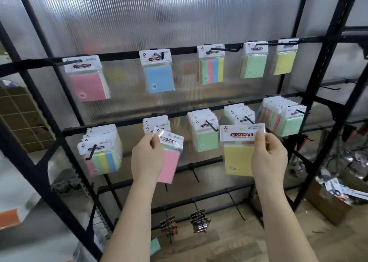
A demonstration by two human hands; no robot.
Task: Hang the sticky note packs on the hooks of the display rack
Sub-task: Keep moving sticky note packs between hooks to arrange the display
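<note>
Small print on the yellow pack [239,160] unreadable; dark hanging items [199,221] blurred.

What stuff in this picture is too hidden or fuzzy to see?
Head view only:
- Pink pack: left side behind the left hand.
- Yellow pack: right edge behind the right hand.
- Small print on the pack labels: too small.
- Dark hanging items low on the rack: blurred.
- Box contents at right: cut off by the edge.
</note>
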